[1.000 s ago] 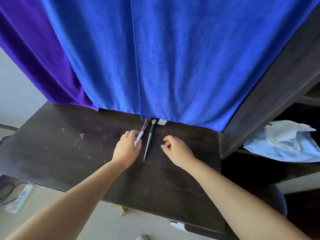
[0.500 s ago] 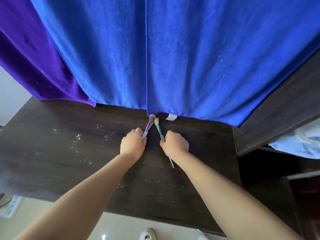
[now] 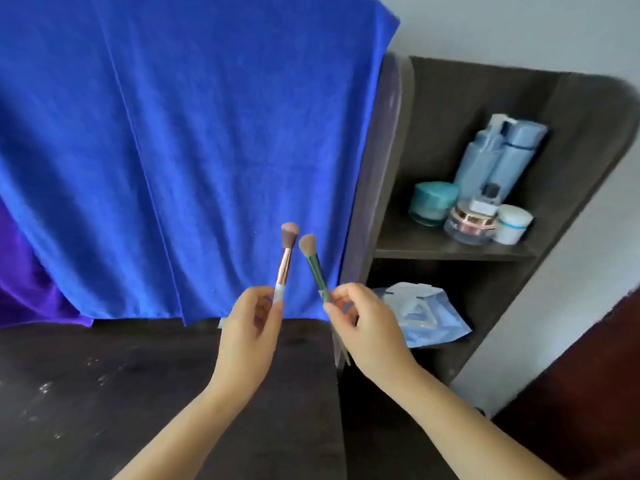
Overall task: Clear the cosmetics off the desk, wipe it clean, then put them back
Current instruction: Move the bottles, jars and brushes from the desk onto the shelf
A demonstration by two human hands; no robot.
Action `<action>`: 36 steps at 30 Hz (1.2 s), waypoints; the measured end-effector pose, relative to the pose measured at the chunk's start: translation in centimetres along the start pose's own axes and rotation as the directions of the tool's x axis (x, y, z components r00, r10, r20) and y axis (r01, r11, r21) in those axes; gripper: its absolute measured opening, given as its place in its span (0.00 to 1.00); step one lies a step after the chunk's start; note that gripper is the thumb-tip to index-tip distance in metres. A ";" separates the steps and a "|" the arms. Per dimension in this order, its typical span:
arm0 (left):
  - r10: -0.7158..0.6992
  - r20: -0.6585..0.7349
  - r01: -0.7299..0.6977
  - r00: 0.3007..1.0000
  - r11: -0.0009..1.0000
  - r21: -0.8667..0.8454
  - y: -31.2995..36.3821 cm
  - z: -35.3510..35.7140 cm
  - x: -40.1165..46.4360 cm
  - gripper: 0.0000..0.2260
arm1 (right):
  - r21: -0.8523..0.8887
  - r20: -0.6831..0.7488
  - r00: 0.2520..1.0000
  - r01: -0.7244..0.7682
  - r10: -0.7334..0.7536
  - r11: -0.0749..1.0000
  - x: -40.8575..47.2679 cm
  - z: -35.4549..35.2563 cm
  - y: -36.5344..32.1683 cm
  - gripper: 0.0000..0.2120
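The left hand (image 3: 247,327) pinches a rose-gold brush (image 3: 285,259) and the right hand (image 3: 369,327) a green brush (image 3: 313,263), fingers clamped low on each handle, both bristles-up above the dusty table (image 3: 104,393). To clear them well, I would carry them to the shelf (image 3: 415,249) beside the jars (image 3: 467,214). Lay them flat, bristles off the grit, so neither rolls away.

lower handle of green brush (image 3: 313,261) hidden behind right hand (image 3: 370,327); white handle end of rose-gold brush (image 3: 285,258) covered by left hand (image 3: 249,327). shelf bottle (image 3: 485,161) labels too blurred to read.
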State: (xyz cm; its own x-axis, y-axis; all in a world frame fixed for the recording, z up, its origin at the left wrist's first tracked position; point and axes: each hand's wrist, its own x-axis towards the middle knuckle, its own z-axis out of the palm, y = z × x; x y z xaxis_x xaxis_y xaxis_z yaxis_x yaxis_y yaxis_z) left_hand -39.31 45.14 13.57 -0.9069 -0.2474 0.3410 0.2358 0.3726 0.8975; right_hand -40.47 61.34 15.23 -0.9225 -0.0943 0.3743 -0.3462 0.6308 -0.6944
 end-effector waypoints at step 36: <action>0.018 0.087 -0.079 0.996 0.622 0.779 14.8 18.6 6.2 0.14 | -0.456 0.071 0.996 -0.011 0.049 0.890 11.5 -15.3 5.4 0.11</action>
State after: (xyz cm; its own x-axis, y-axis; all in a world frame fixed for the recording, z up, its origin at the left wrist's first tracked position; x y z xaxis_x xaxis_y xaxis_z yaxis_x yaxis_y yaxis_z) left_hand -47.91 65.75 23.71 -0.9297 -0.1617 0.3311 -0.0532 0.9481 0.3135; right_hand -50.32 75.43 25.20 -0.9481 -0.1176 0.2955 -0.2199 0.9136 -0.3420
